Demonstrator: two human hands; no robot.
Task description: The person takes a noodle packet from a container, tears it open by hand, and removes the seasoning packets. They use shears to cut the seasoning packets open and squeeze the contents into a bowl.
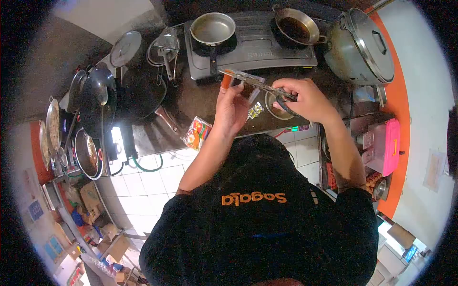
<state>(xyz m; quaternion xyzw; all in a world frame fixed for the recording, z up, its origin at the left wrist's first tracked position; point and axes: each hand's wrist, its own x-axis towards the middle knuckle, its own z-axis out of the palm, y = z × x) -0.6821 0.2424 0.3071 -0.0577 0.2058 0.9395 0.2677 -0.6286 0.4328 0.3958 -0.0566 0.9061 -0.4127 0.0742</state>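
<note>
At the centre of the frame, a little above the middle, I hold a sausage (pixel 226 81) up over the worktop (pixel 191 102) in my left hand (pixel 232 110), fingers closed round its lower part, the orange end sticking up. My right hand (pixel 305 97) is closed on the handles of a pair of scissors (pixel 260 84), whose blades run left and up toward that end, touching it or just beside it; I cannot tell whether they have bitten yet. I judge the step in hand to be snipping the wrapper at the tip. The next move calls for a steady left grip and a short, clean squeeze of the right, with my left fingers kept below the blades. Under my hands a small bowl (pixel 276 110) sits on the worktop, partly hidden by my right wrist, and a bright packet (pixel 196 133) lies lower left of it near the edge. Behind, at the top of the frame, a stove (pixel 257 50) carries a saucepan (pixel 213 28) on its left burner and a pan (pixel 296 26) on its right; a big lidded pot (pixel 362 45) stands at upper right.
</note>
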